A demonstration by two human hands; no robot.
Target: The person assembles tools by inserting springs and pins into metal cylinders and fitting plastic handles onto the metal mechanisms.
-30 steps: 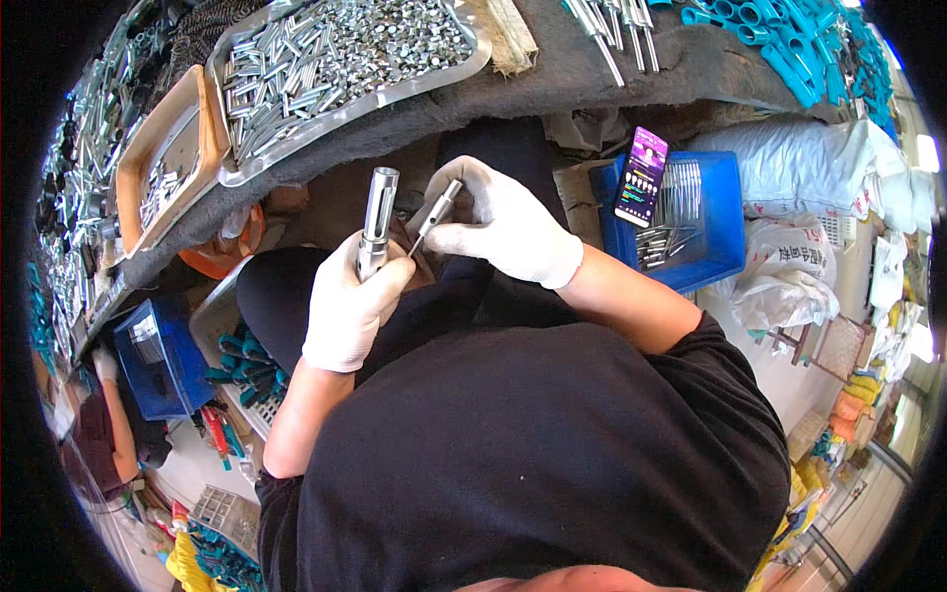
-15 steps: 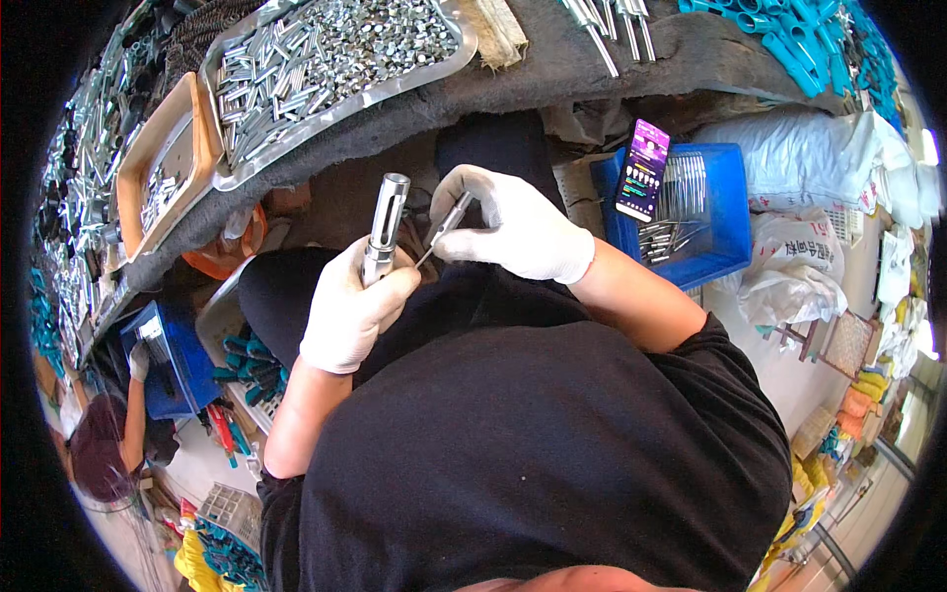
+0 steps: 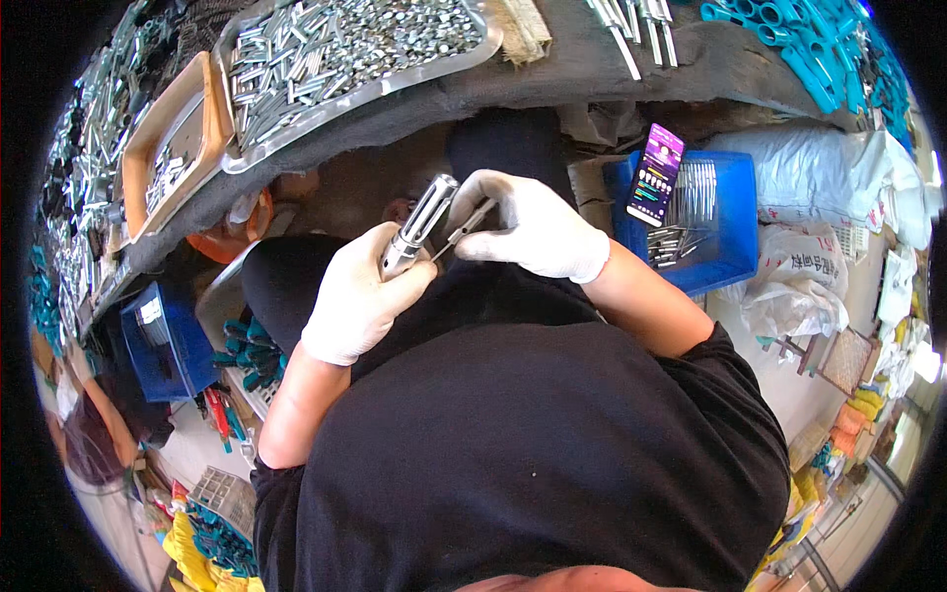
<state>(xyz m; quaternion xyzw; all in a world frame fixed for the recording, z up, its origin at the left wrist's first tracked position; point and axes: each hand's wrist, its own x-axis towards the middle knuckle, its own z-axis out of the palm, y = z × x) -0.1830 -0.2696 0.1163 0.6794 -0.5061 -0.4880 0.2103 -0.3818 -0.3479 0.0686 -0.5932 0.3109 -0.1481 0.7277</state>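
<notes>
Both hands wear white gloves and meet in front of my body, above my dark-clothed lap. Wrapped round the lower end of a shiny slotted metal tube [image 3: 424,219] is my left hand [image 3: 357,298]; the tube leans up to the right. My right hand [image 3: 545,235], just beside it, pinches a slim metal rod [image 3: 472,225] between curled fingers and thumb. A thin shaft runs from the rod down toward my left thumb; whether it touches the thumb or tube, I cannot tell.
A metal tray [image 3: 365,84] of short pins and an orange tray [image 3: 138,187] stand on the bench. Right of me, a blue bin [image 3: 725,247] holds metal rods, with a lit phone [image 3: 656,178] at its edge. A co-worker's arm [image 3: 110,419] shows beside another blue bin [image 3: 163,360].
The slotted tube has tipped further to the right, its top now nearer my right hand. The co-worker's gloved hand is no longer visible at the left blue bin. The whole view has shifted slightly.
</notes>
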